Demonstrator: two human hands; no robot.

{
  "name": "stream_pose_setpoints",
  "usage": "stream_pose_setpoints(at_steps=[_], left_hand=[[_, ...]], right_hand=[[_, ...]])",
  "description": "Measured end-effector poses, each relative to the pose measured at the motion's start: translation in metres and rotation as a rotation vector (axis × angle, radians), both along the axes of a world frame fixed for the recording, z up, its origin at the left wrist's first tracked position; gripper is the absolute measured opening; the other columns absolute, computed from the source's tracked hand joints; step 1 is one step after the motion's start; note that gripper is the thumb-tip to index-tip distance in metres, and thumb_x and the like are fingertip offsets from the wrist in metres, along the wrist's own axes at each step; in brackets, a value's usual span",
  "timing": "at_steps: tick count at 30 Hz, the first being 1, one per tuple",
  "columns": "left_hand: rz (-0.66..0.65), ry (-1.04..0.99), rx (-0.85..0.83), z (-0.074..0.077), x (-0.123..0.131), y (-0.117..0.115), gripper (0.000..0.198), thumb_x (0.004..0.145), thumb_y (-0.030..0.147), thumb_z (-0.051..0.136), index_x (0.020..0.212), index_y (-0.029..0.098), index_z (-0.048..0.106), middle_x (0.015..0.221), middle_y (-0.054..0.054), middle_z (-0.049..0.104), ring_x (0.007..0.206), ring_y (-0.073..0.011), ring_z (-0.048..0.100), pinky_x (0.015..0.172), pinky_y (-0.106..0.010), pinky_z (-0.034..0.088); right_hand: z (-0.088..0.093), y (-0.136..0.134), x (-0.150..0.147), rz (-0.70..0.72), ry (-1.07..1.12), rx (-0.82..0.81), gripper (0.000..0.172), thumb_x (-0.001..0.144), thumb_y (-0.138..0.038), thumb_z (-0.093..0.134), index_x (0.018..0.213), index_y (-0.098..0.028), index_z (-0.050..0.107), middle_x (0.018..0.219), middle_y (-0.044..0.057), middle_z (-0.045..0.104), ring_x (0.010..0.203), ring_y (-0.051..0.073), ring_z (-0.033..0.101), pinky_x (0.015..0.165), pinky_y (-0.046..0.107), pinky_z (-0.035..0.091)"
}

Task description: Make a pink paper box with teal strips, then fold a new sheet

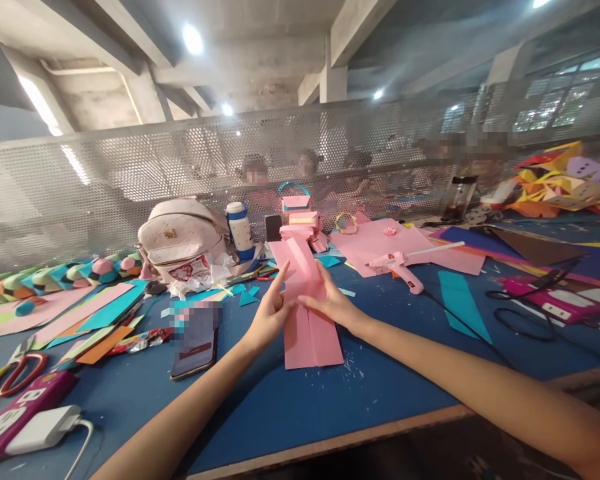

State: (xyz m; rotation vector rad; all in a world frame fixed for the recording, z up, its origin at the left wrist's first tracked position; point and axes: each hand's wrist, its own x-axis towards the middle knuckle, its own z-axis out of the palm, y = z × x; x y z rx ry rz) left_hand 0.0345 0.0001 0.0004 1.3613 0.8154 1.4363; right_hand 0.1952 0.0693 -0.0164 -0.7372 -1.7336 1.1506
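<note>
A creased strip of pink paper [313, 343] is between my hands, its near end lying low over the blue table and its far part folded up. My left hand [270, 312] grips its left edge, with thumb and forefinger on the paper. My right hand [338, 303] holds the right edge, thumb pressed on the middle near the crease. Just beyond stand small folded pink paper pieces [300, 219] with a blue loop on top. To the right, a pink glue gun [403, 268] lies on large pink sheets [453, 253].
A smartphone [196, 347], scissors [23, 370] and a magenta power strip [35, 403] lie left. A white backpack [183, 230] and a bottle [239, 230] stand behind. Another power strip [555, 300] with black cables sits right. A perforated metal screen [190, 160] borders the back.
</note>
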Motion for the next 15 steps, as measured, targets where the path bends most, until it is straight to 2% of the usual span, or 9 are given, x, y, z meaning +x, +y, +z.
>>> stream_pose_setpoints(at_steps=[2, 4, 9, 12, 15], left_hand=[[-0.094, -0.006, 0.002, -0.001, 0.001, -0.001, 0.086, 0.077, 0.029, 0.075, 0.151, 0.032, 0.031, 0.131, -0.011, 0.061, 0.107, -0.0263, 0.066, 0.086, -0.035, 0.055], [-0.112, -0.033, 0.004, -0.002, 0.000, 0.000, 0.085, 0.078, 0.027, 0.073, 0.151, 0.032, 0.031, 0.132, -0.010, 0.060, 0.110, -0.0269, 0.064, 0.088, -0.035, 0.054], [0.097, -0.060, -0.037, -0.007, -0.010, 0.007, 0.070, 0.073, 0.021, 0.072, 0.139, 0.025, 0.049, 0.130, -0.010, 0.060, 0.106, -0.0238, 0.064, 0.079, -0.028, 0.054], [0.220, -0.068, -0.044, -0.012, -0.016, 0.011, 0.059, 0.073, 0.017, 0.069, 0.130, 0.024, 0.055, 0.132, -0.009, 0.058, 0.113, -0.0221, 0.060, 0.082, -0.026, 0.052], [0.303, -0.060, -0.044, -0.013, -0.017, 0.012, 0.053, 0.076, 0.021, 0.070, 0.127, 0.023, 0.056, 0.132, -0.008, 0.058, 0.121, -0.0225, 0.055, 0.092, -0.028, 0.048]], right_hand=[[0.004, -0.002, 0.001, 0.013, 0.058, -0.047, 0.098, 0.071, -0.042, 0.077, 0.152, -0.028, 0.023, 0.153, 0.008, 0.036, 0.141, 0.029, 0.034, 0.117, 0.046, 0.029], [0.009, -0.004, 0.003, 0.033, 0.122, -0.120, 0.086, 0.072, -0.036, 0.075, 0.147, -0.028, 0.032, 0.149, 0.006, 0.043, 0.138, 0.028, 0.039, 0.114, 0.044, 0.033], [0.021, -0.006, 0.007, 0.095, 0.222, -0.215, 0.052, 0.079, -0.040, 0.058, 0.129, -0.027, 0.055, 0.129, 0.003, 0.063, 0.119, 0.028, 0.058, 0.098, 0.041, 0.050], [0.025, -0.005, 0.010, 0.083, 0.249, -0.270, 0.045, 0.081, -0.046, 0.051, 0.118, -0.023, 0.062, 0.108, 0.006, 0.072, 0.104, 0.029, 0.066, 0.085, 0.039, 0.055], [0.024, -0.003, 0.011, 0.058, 0.232, -0.306, 0.043, 0.080, -0.049, 0.051, 0.108, -0.020, 0.066, 0.095, 0.007, 0.074, 0.097, 0.030, 0.068, 0.079, 0.038, 0.056]])
